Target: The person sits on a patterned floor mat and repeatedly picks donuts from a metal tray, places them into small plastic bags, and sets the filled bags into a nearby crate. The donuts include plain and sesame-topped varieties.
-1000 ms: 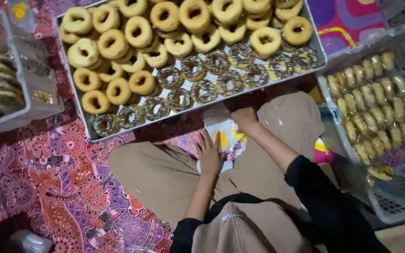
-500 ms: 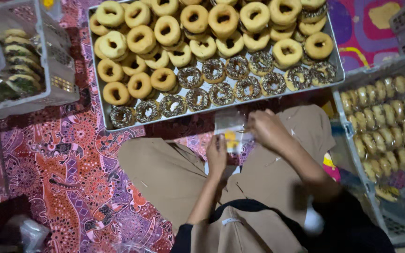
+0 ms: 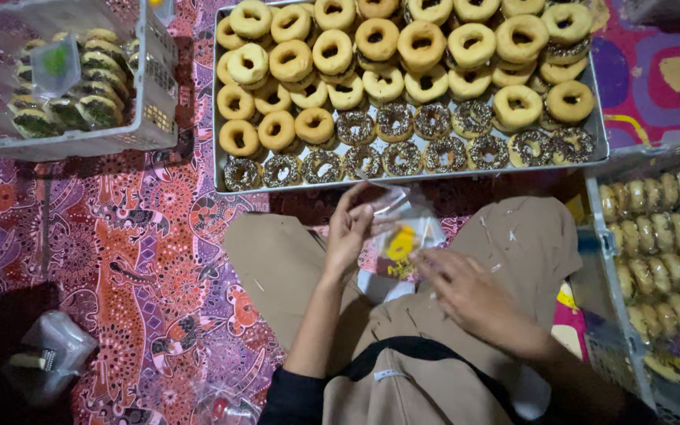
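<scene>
Patterned mat, doughnut tray, both hands on clear yellow-printed bag

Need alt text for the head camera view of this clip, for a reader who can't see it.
Seen from above, a seated person's left hand and right hand hold a clear plastic bag with a yellow print over their lap. Ahead lies a metal tray of plain and sprinkled doughnuts; white baskets of more pastries stand at both sides on a patterned cloth.
</scene>
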